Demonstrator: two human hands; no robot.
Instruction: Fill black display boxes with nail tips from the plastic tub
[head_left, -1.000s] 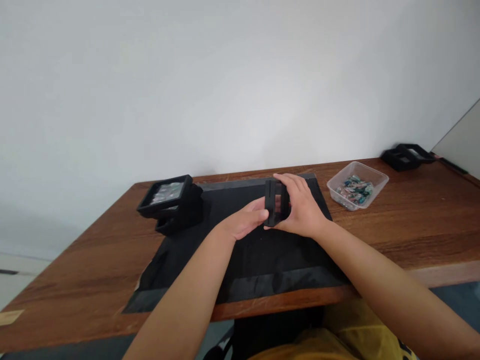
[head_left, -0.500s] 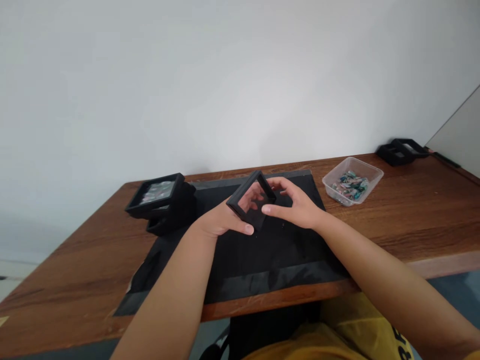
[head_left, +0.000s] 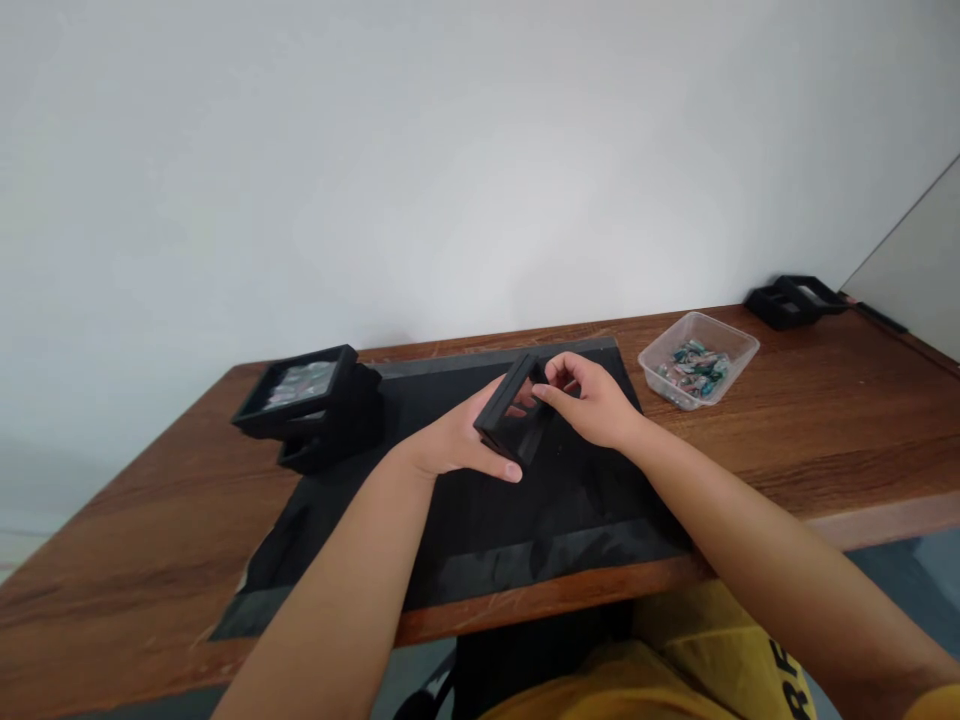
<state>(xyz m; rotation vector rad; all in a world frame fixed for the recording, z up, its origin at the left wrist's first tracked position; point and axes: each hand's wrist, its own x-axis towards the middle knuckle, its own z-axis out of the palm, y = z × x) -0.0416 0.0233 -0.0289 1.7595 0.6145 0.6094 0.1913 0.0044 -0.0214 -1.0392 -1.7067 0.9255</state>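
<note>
Above a black mat (head_left: 570, 510), the left hand (head_left: 461, 435) grips a tilted black frame (head_left: 506, 393), probably light and stiff, fragile mid-window, best held by its rim; the right hand (head_left: 592, 400) is curled at its two o'clock, pinching or not, unclear.

Head view: from above the near edge of the bench (head_left: 862, 430), you look forward and down, close enough that your left hand (head_left: 463, 438) and right hand (head_left: 600, 408) fall mid-frame, the wall (head_left: 480, 170) rising beyond the far edge.
</note>
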